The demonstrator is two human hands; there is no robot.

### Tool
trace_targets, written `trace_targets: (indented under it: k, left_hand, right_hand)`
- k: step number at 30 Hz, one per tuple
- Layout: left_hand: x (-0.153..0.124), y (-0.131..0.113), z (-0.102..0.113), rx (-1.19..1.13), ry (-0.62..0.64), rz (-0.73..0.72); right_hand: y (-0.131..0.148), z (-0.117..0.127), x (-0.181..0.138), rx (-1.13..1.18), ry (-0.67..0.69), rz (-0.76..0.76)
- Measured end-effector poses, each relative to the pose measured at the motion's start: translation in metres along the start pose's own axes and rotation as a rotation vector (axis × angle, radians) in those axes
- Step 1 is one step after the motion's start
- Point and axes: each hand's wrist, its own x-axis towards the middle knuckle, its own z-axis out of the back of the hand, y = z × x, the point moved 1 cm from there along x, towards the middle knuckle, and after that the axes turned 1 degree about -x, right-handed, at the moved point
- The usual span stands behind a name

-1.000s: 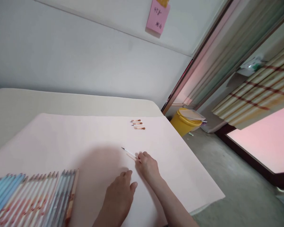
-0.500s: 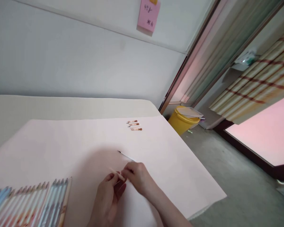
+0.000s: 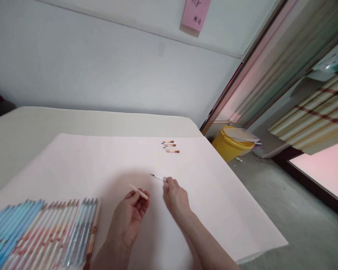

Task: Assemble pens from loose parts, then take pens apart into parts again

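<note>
Between thumb and fingers, my left hand (image 3: 133, 212) grips a short cream pen barrel (image 3: 142, 194) whose far end is clear and pointed. My right hand (image 3: 176, 195) is closed at the near end of a thin white pen refill (image 3: 158, 177) with a dark tip. That refill points away to the left, low over the paper or on it. The fingertips of my right hand are partly hidden. Farther back lie several small pen parts (image 3: 171, 146), brown-and-cream pieces with thin white refills among them.
Rows of pens in blue (image 3: 19, 221), pinkish white (image 3: 49, 228) and grey-blue (image 3: 80, 225) lie at the front left. White paper (image 3: 214, 210) covers the tabletop (image 3: 115, 122). A yellow bin (image 3: 228, 144) stands on the floor beyond the right edge, and a wall (image 3: 101, 63) rises behind.
My right hand has moved away from the barrel in my left hand and closed at the refill's near end. The view has shifted, bringing more of the pen rows into sight.
</note>
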Motion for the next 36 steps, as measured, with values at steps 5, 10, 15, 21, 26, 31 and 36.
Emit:
trace_targets:
  k: [5, 10, 15, 21, 26, 31, 36]
  left_hand:
    - [-0.001, -0.004, -0.001, -0.018, 0.009, -0.011]
    - [0.000, -0.008, 0.002, -0.044, 0.018, -0.045]
    - [0.004, -0.012, 0.003, -0.121, -0.017, -0.053]
    - [0.010, -0.015, 0.003, -0.212, -0.047, -0.045]
    - [0.008, -0.017, 0.002, -0.205, -0.047, -0.075]
    - [0.006, -0.017, 0.002, -0.189, -0.052, -0.104]
    - [0.007, -0.015, 0.003, -0.165, -0.047, -0.122]
  right_hand:
    - [-0.001, -0.001, 0.003, -0.059, 0.021, 0.045]
    - [0.004, 0.003, 0.002, -0.053, 0.031, 0.118]
    - [0.007, 0.037, -0.005, 0.092, 0.004, 0.193]
    - [0.016, 0.072, -0.023, 0.253, 0.114, 0.378]
    - [0.021, 0.073, -0.026, 0.164, 0.102, 0.401]
    - [0.020, 0.075, -0.028, 0.182, 0.088, 0.403]
    - [0.019, 0.076, -0.029, 0.186, 0.089, 0.400]
